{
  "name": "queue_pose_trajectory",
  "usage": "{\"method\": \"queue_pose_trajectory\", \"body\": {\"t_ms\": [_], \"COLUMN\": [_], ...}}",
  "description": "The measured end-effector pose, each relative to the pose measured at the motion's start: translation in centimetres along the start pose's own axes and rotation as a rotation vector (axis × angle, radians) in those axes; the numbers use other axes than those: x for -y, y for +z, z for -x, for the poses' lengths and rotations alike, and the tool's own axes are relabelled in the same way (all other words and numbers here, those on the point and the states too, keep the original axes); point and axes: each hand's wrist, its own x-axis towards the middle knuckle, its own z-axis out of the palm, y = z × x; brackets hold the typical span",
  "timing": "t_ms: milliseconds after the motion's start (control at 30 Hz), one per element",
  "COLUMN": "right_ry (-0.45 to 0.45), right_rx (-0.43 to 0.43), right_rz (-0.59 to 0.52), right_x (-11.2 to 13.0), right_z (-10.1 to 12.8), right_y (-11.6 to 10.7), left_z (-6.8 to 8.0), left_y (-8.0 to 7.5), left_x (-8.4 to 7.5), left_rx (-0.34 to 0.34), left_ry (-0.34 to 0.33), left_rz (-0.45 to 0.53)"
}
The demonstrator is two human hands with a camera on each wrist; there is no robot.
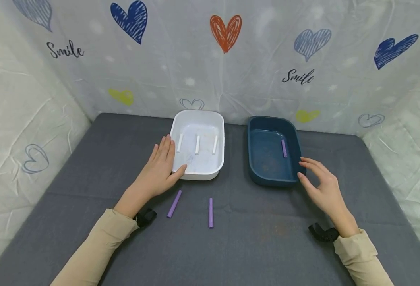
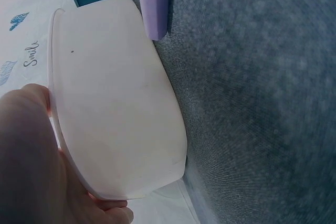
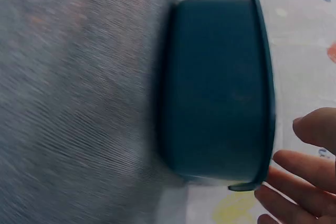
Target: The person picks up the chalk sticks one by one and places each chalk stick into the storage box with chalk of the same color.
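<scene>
While the left hand (image 1: 154, 169) rests w/ straight fingers along the left rim of the white rectangular plastic tub (image 1: 199, 175), thumb over its near edge, the right hand (image 1: 322, 186) is at the right side of the dark-blue rectangular plastic tub (image 1: 272, 181), fingers lightly bent. Grip is slack both sides, nothing clasped; can't tell for sure if the right fingertips touch the rim.

White tub has three thin white sticks (image 1: 197, 145) in a row, spaced apart; blue tub has one short purple stick (image 1: 284, 148) nr its right wall. Two more purple sticks lie on the grey cloth-covered worktop (image 1: 260, 238), nearer the wearer than the white tub: a slanted one (image 1: 174, 204) & a straighter one (image 1: 211, 213), well apart.

Step in hand: prob. steadying or adjusting the tubs. Next move, if a tub's to shift, calls for fingers & thumb closing on its rim; if a loose stick's to be lifted, one hand must leave its tub & pinch mid-length w/o rolling it.
</scene>
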Motion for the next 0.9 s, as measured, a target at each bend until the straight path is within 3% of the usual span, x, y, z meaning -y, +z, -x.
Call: {"method": "queue_pose_trajectory", "body": {"t_ms": [333, 900], "right_ry": [-0.015, -0.040], "right_rx": [-0.014, 0.006], "right_rz": [-0.050, -0.081], "right_x": [0.0, 0.5], "right_z": [0.6, -0.2], "right_y": [1.3, 2.3], "left_z": [0.0, 0.1], "left_y": [0.0, -0.1], "left_x": [0.0, 0.0], "left_rx": [0.001, 0.002], "left_ry": [0.000, -0.004], "left_rz": [0.001, 0.009]}}
